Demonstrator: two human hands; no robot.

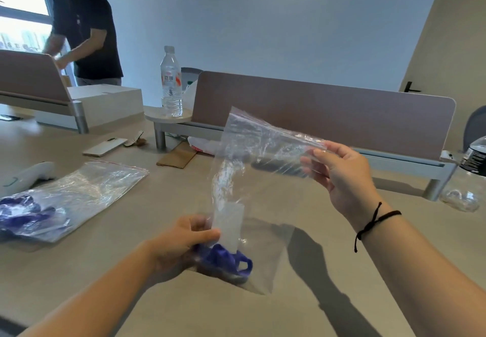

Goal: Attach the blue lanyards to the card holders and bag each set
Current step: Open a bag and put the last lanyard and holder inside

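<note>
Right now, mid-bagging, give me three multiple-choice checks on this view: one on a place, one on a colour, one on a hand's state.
1. Where does the upright water bottle stand?
A. on the small round shelf by the divider
B. on the white box
C. inside a bag

2. What colour is the lanyard in the held zip bag?
A. red
B. blue
C. green

3. What is the right hand doing?
A. lying flat on the table
B. gripping the bottle
C. pinching the bag's top edge

Answers: 1 A, its base rests on the round shelf. 2 B, blue loops show through the clear plastic beside the left hand. 3 C, thumb and fingers close on the raised plastic.
</note>
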